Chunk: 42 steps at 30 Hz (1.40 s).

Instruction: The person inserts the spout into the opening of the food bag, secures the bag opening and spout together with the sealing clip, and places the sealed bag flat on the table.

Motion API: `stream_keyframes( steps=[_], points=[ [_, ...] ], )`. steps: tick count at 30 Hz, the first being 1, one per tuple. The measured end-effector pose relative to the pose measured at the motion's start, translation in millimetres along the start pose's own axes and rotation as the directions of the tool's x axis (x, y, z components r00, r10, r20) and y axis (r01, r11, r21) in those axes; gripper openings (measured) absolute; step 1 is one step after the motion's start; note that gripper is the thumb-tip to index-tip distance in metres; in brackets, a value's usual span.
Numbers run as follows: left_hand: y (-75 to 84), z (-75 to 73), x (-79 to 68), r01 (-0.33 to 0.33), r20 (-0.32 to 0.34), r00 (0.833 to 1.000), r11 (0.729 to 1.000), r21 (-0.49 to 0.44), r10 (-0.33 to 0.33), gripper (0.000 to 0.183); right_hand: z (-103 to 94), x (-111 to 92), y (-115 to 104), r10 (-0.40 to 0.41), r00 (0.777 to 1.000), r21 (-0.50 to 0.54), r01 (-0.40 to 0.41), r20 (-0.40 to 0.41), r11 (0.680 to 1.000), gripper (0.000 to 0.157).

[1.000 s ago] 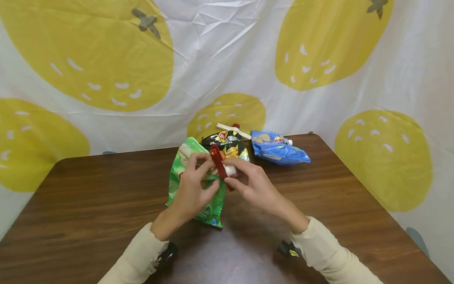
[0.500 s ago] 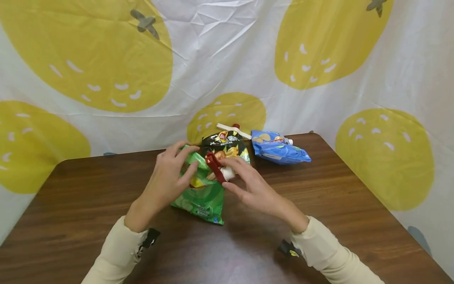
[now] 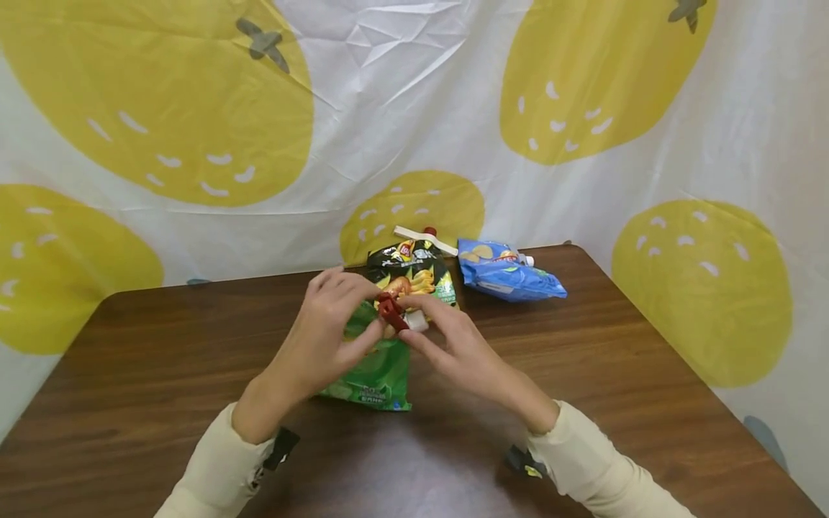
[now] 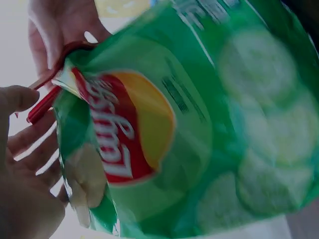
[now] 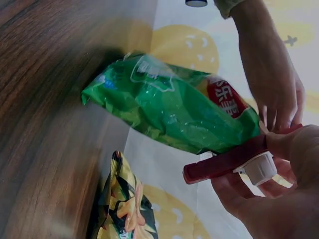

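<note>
A green Lay's potato chip bag (image 3: 378, 378) hangs tilted below my hands, its lower end close over the table. Across its top edge sits a red bag clip (image 3: 391, 313) with a white spout cap (image 3: 417, 321). My right hand (image 3: 460, 349) holds the clip from the cap side, thumb and fingers on the red bar (image 5: 224, 162). From the other side my left hand (image 3: 317, 334) pinches the clip's far end. In the left wrist view the left thumb (image 4: 20, 98) lies by the two red bars, which stand apart at that end.
Behind the green bag lies a black chip bag (image 3: 424, 280) with a white clip (image 3: 424, 239) and a red cap (image 3: 430, 231). To its right rests a blue chip bag (image 3: 514, 277) with a white cap. A fruit-print cloth (image 3: 414, 129) hangs behind the wooden table (image 3: 194, 374).
My left hand let go, moved left over the green bag's upper part, then came back to the clip. The clip has dropped slightly, still in my right hand.
</note>
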<state>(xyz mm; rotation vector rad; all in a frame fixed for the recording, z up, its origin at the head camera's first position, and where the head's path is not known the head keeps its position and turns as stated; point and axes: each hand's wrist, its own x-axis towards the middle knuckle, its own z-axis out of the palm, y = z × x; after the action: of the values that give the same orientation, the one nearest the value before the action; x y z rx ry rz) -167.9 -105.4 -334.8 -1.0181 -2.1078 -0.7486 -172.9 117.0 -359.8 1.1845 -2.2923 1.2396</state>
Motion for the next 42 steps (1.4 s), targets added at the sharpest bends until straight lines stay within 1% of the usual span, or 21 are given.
stream_keyframes(
  steps=[3, 6, 11, 13, 17, 21, 26, 32, 37, 40, 42],
  points=[
    [3.3, -0.6, -1.5, 0.011, 0.035, 0.999, 0.996, -0.093, -0.008, 0.024, 0.8, -0.1, -2.9, -0.024, 1.000, -0.007, 0.024, -0.007, 1.000, 0.034],
    [6.7, 0.6, -2.1, 0.034, 0.037, 0.999, 0.990, -0.134, -0.029, 0.026, 1.3, -0.2, -4.1, -0.041, 0.999, -0.022, 0.041, -0.018, 0.999, 0.034],
    [11.4, 5.7, -1.4, 0.038, -0.024, 0.999, 0.991, -0.129, -0.042, 0.021, 2.1, -0.7, -4.0, -0.064, 0.998, -0.029, 0.064, -0.025, 0.998, 0.032],
    [12.3, 6.5, -1.2, 0.041, -0.033, 0.998, 0.988, -0.147, -0.046, 0.019, 2.2, -0.7, -4.4, -0.067, 0.997, -0.039, 0.066, -0.029, 0.997, 0.031],
    [12.8, 6.3, -0.6, 0.045, -0.028, 0.998, 0.983, -0.180, -0.051, 0.017, 2.5, -1.5, -8.1, -0.068, 0.997, -0.068, 0.065, -0.040, 0.996, 0.025],
    [13.9, 5.7, -0.6, 0.064, -0.009, 0.998, 0.976, -0.209, -0.067, 0.015, 3.0, -2.7, -12.9, -0.071, 0.996, -0.087, 0.066, -0.054, 0.994, 0.020],
    [15.8, 5.4, -0.4, 0.092, 0.017, 0.996, 0.968, -0.235, -0.091, 0.016, 3.9, -3.5, -13.8, -0.104, 0.993, -0.104, 0.098, -0.049, 0.990, 0.017],
    [17.8, 4.7, -1.0, 0.129, 0.038, 0.992, 0.961, -0.246, -0.123, 0.018, 6.5, -2.6, -13.0, -0.131, 0.991, -0.094, 0.127, -0.033, 0.987, 0.016],
    [19.1, 5.7, -1.2, 0.129, 0.029, 0.992, 0.960, -0.248, -0.126, 0.019, 7.8, -2.9, -12.9, -0.147, 0.988, -0.077, 0.144, -0.038, 0.987, 0.017],
    [18.3, 6.4, -1.7, 0.142, 0.020, 0.990, 0.958, -0.250, -0.141, 0.017, 8.3, -2.9, -11.4, -0.134, 0.990, -0.091, 0.129, -0.044, 0.987, 0.019],
    [16.4, 6.7, -1.9, 0.143, 0.014, 0.989, 0.961, -0.238, -0.144, 0.016, 8.2, -2.7, -9.8, -0.094, 0.995, -0.082, 0.091, -0.024, 0.992, 0.021]
  ],
)
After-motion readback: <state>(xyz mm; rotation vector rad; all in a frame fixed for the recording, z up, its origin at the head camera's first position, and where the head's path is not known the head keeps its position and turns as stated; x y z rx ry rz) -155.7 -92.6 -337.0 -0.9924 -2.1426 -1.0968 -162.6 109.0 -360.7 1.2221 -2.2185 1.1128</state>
